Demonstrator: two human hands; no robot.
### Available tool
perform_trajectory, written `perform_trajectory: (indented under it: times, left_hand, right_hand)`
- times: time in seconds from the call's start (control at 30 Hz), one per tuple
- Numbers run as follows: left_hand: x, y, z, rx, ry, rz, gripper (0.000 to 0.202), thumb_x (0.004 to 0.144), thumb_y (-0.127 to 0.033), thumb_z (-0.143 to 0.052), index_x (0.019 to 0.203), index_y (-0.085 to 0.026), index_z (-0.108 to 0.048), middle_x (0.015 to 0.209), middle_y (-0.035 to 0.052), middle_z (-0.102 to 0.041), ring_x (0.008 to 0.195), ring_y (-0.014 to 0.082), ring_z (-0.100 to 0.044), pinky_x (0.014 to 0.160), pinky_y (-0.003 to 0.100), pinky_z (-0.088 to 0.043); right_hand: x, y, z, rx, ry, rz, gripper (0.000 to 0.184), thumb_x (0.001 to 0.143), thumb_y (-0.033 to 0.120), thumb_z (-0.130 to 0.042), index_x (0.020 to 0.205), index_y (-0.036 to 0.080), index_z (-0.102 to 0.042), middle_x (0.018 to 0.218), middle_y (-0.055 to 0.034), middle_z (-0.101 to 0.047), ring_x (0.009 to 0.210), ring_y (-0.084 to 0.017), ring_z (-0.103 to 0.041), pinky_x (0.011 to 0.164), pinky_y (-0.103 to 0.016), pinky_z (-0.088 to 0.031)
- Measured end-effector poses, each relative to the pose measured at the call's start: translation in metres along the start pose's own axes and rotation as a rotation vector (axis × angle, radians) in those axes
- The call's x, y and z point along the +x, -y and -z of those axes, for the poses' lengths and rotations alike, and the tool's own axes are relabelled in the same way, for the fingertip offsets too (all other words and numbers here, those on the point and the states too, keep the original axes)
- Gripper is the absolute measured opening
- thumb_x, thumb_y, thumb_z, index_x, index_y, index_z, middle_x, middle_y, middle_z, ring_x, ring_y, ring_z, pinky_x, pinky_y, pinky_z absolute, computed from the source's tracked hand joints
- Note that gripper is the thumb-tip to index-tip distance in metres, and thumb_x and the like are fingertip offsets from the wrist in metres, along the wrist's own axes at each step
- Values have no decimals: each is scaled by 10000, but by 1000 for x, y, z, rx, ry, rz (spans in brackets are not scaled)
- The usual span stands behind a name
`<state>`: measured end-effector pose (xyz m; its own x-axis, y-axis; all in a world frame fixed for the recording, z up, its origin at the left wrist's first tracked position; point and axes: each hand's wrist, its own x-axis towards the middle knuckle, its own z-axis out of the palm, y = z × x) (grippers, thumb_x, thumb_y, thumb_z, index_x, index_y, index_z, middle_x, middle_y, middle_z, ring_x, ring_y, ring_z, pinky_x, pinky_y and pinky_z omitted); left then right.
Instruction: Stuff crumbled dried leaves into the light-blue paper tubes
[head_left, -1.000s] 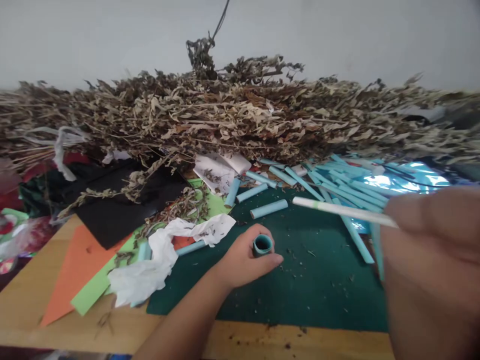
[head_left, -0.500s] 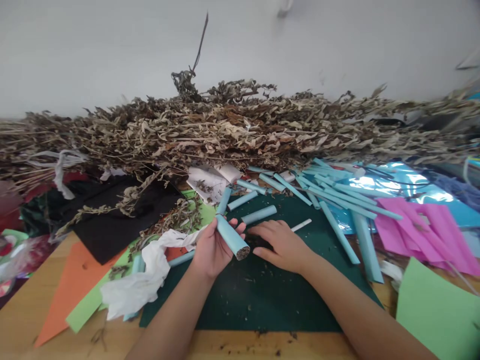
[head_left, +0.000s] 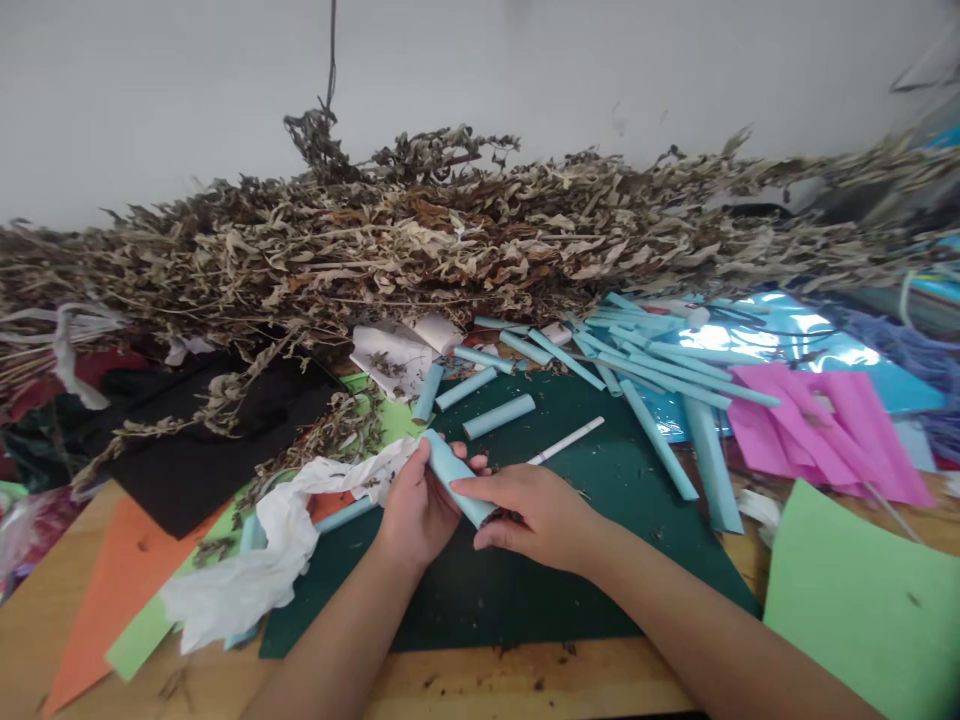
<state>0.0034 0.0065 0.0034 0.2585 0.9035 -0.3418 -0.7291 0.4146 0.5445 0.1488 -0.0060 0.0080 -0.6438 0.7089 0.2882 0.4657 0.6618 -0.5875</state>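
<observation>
Blue tube [head_left: 450, 468] in L hand [head_left: 414, 515], R hand [head_left: 544, 515] at nr end

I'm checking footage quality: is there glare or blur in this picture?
In the head view, white glare on the shiny blue sheet; in that view, dried plants look smeared toward the right edge, while the held blue tube has a readable outline.

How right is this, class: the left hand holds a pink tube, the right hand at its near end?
The colour's wrong: the head view shows a light blue tube in the left hand, the right hand at its near end.
</observation>
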Motion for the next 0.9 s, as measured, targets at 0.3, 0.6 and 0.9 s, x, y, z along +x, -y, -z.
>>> perform_trajectory:
  times: [0.3, 0.6, 0.9]
  left_hand:
    - [0, 5, 5, 18, 68, 21, 177, 819, -305, -363, 748, -200, -487, 658, -24, -549, 582, 119, -554, 704, 330, -467]
    - [-15, -5, 3, 382, 218, -446, 122, 728, -260, -528, 822, -232, -456, 690, -14, -537, 634, 145, -540, 677, 314, -431]
    - [-14, 16, 10, 1212, 606, -913, 170, 605, -149, -610, 637, -166, -444, 552, 21, -538, 534, 121, -503, 537, 244, -385]
  right_hand:
    - [2, -3, -7, -77, 11, -20, 385, 722, 445, -543, 1045, 236, -563, 825, -64, -637, 744, -189, -577, 615, -255, -403]
    - [-12, -24, 29, -76, 46, -47, 670, 694, 557, -502, 1245, 214, -337, 947, -79, -595, 841, -217, -535, 718, -332, -399]
    - [-18, -67, 22, -324, 40, -321, 100, 701, 185, -554, 784, 231, -584, 1194, -77, -454, 1127, -343, -321, 841, -558, -229]
